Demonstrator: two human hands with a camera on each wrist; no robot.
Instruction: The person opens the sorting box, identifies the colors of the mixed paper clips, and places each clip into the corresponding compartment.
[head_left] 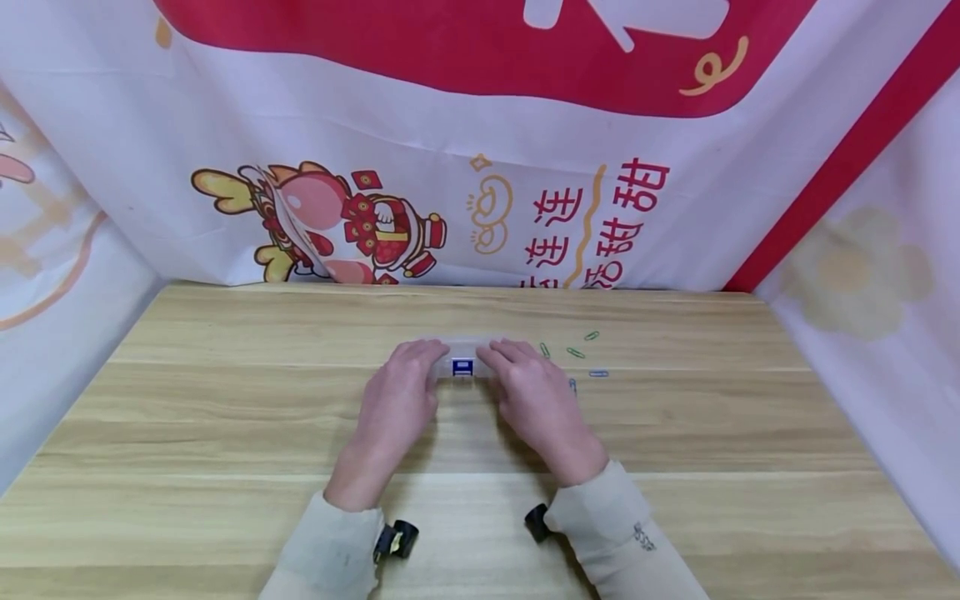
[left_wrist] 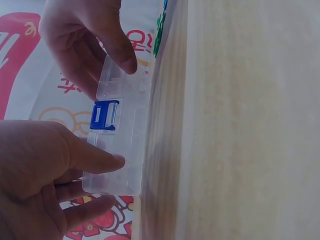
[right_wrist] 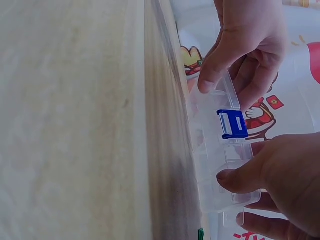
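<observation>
A clear plastic storage box (head_left: 463, 347) with a blue latch (head_left: 462, 367) stands on the wooden table, its latch side facing me. My left hand (head_left: 397, 396) holds the left end, thumb against the near wall and fingers over the top toward the back. At the other end, my right hand (head_left: 536, 396) grips it the same way. In the left wrist view the translucent box (left_wrist: 132, 125) shows dividers through its wall. Seen from the right wrist, the blue latch (right_wrist: 232, 124) lies flat against the box, between the two hands.
Just right of the box lie several loose paper clips, among them a green paper clip (head_left: 576, 352) and a blue paper clip (head_left: 598, 373). A printed cloth (head_left: 465, 125) hangs behind the far edge of the wooden table (head_left: 187, 417).
</observation>
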